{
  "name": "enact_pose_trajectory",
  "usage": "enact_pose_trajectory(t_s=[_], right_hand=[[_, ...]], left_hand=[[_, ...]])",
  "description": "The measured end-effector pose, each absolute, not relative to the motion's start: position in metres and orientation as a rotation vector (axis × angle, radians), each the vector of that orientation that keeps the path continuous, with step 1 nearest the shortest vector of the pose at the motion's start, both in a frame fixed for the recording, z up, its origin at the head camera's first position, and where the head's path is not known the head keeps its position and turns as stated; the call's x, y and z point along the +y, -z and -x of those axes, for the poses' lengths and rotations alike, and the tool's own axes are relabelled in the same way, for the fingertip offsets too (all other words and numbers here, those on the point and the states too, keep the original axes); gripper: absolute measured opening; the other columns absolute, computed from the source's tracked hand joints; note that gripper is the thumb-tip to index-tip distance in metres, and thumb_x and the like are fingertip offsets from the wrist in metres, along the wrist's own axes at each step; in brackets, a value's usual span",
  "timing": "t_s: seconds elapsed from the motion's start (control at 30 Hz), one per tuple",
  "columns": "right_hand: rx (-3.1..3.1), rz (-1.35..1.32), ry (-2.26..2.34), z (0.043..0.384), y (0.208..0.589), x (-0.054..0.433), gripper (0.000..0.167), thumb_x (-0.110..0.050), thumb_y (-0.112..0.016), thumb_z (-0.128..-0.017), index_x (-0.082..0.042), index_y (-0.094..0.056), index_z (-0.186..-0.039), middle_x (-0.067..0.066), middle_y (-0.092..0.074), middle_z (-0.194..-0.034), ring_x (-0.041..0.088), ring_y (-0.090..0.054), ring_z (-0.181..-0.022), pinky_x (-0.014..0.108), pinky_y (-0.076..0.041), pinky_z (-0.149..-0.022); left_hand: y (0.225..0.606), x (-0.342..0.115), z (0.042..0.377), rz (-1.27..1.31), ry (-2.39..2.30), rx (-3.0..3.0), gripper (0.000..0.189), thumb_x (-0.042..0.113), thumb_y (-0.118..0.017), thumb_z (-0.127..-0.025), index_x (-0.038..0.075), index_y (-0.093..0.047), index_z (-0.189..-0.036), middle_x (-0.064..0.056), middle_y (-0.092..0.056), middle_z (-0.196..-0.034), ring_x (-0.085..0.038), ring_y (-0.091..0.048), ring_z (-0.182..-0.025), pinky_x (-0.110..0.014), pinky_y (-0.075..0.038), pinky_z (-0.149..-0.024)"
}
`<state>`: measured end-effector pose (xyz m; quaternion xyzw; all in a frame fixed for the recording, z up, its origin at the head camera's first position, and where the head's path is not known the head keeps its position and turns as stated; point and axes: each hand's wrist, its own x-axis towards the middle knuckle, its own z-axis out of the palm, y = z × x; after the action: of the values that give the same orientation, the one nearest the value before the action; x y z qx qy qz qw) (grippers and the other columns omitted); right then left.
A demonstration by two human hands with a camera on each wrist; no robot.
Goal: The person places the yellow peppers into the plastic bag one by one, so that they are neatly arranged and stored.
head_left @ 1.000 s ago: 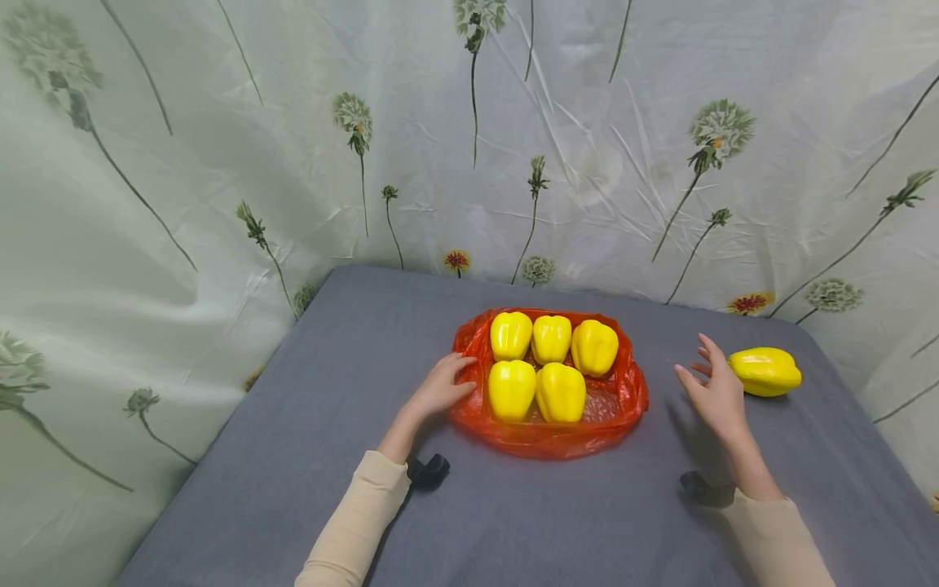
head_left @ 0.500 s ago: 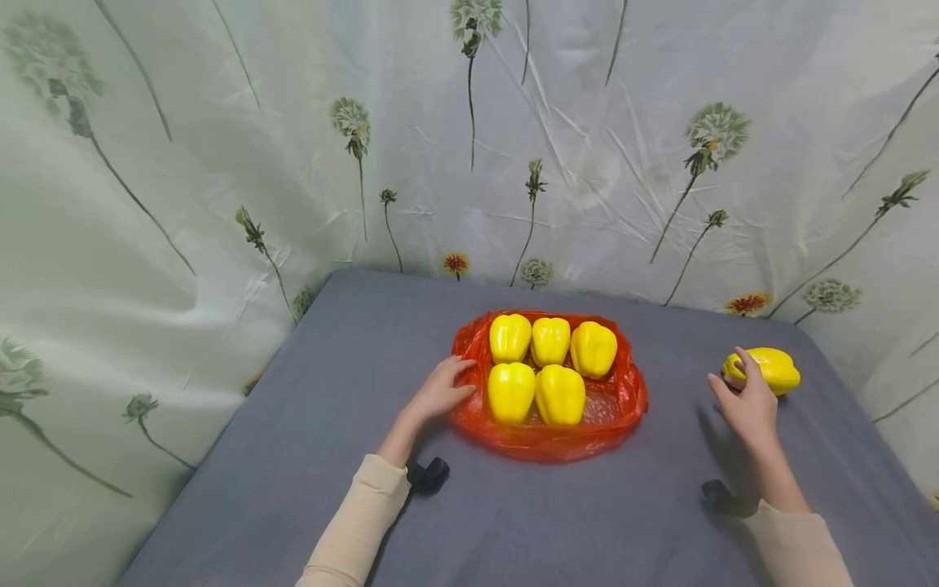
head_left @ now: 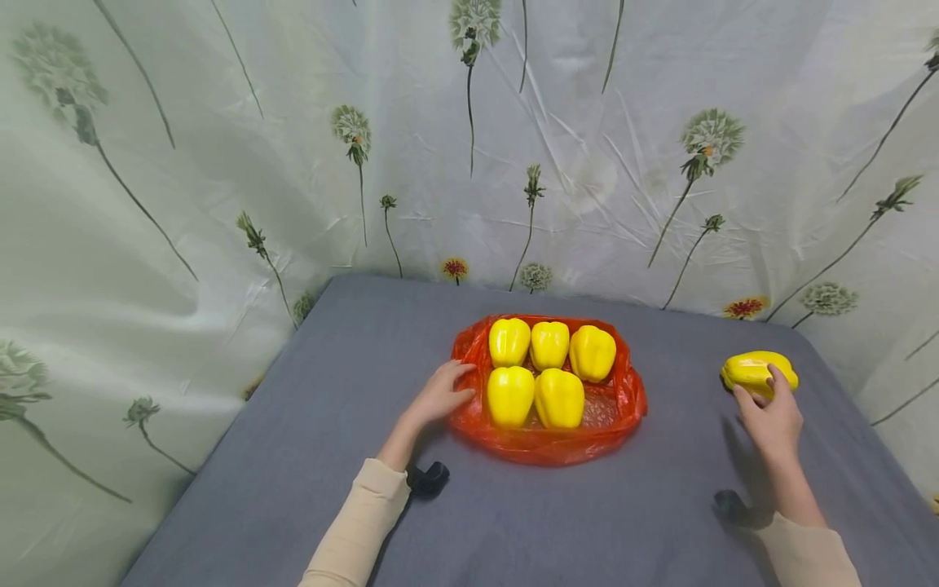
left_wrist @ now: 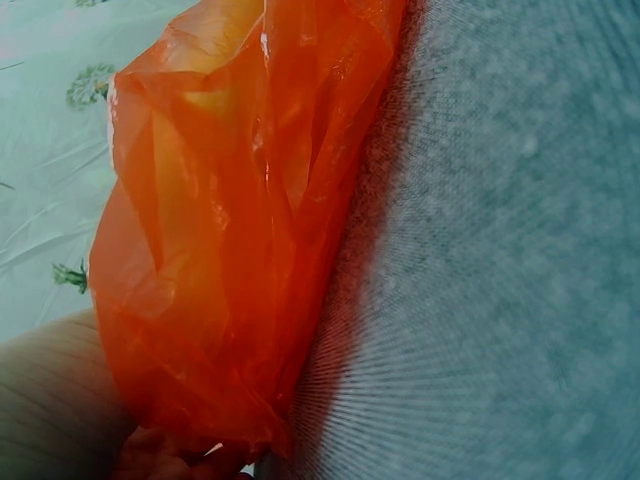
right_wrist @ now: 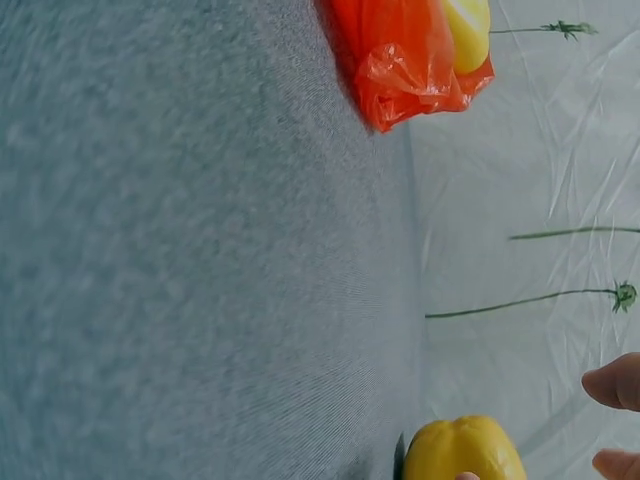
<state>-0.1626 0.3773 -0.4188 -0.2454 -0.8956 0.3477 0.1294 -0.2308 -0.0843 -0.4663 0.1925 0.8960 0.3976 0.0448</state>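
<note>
A red plastic bag (head_left: 543, 448) lies spread on the table with its mouth facing up, holding several yellow bell peppers (head_left: 510, 397). At its left edge my left hand (head_left: 436, 397) grips the rim; the left wrist view shows the thin film (left_wrist: 215, 250) bunched by the hand, fingertips mostly hidden. One more yellow bell pepper (head_left: 750, 372) lies on its side at the far right. My right hand (head_left: 773, 422) is at its near side, thumb and fingers spread apart around its front. In the right wrist view a fingertip overlaps this pepper (right_wrist: 460, 447).
The grey cloth-covered table (head_left: 330, 367) backs onto a pale curtain (head_left: 587, 163) printed with dandelions. Dark wrist straps (head_left: 429, 479) show under both forearms. Bare cloth separates the bag from the lone pepper.
My right hand has moved rightward to the lone pepper and now sits at its near side. My left hand stays at the bag's edge. The camera view has shifted slightly.
</note>
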Motion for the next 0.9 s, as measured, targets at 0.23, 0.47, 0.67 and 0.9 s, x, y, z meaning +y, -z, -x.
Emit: enact_pose_trajectory(t_s=[0.23, 0.47, 0.67, 0.9], right_hand=[[-2.520, 0.822, -1.121, 0.158, 0.420, 0.380, 0.078, -0.027, -0.043, -0.094, -0.004, 0.006, -0.150, 0.029, -0.006, -0.154, 0.048, -0.039, -0.127, 0.037, -0.046, -0.100], [-2.559, 0.907, -1.244, 0.167, 0.417, 0.389, 0.084, -0.034, -0.035, -0.095, -0.002, 0.024, -0.144, 0.031, 0.015, -0.152, 0.043, 0.006, -0.144, 0.054, -0.005, -0.118], [-2.539, 0.989, -1.297, 0.179, 0.419, 0.393, 0.084, -0.036, -0.033, -0.094, 0.000, 0.025, -0.143, 0.030, 0.017, -0.152, 0.042, 0.009, -0.144, 0.052, -0.002, -0.119], [-2.486, 1.056, -1.364, 0.191, 0.421, 0.399, 0.084, -0.038, -0.030, -0.094, -0.002, 0.028, -0.142, 0.031, 0.017, -0.152, 0.041, 0.008, -0.145, 0.050, -0.003, -0.120]], left_hand=[[0.468, -0.085, 0.230, -0.578, -1.199, 2.737, 0.049, 0.016, -0.058, -0.088, -0.001, -0.049, -0.133, -0.025, -0.042, -0.142, -0.040, -0.035, -0.135, -0.054, -0.030, -0.111], [0.466, -0.085, 0.232, -0.576, -1.205, 2.729, 0.048, 0.015, -0.058, -0.088, -0.001, -0.049, -0.133, -0.025, -0.041, -0.142, -0.041, -0.034, -0.135, -0.054, -0.029, -0.112], [0.465, -0.085, 0.232, -0.594, -1.177, 2.740, 0.048, 0.016, -0.057, -0.089, -0.002, -0.049, -0.132, -0.025, -0.043, -0.142, -0.040, -0.035, -0.135, -0.053, -0.029, -0.112], [0.464, -0.085, 0.230, -0.591, -1.175, 2.750, 0.047, 0.015, -0.058, -0.088, -0.002, -0.050, -0.131, -0.024, -0.045, -0.140, -0.040, -0.036, -0.134, -0.053, -0.030, -0.112]])
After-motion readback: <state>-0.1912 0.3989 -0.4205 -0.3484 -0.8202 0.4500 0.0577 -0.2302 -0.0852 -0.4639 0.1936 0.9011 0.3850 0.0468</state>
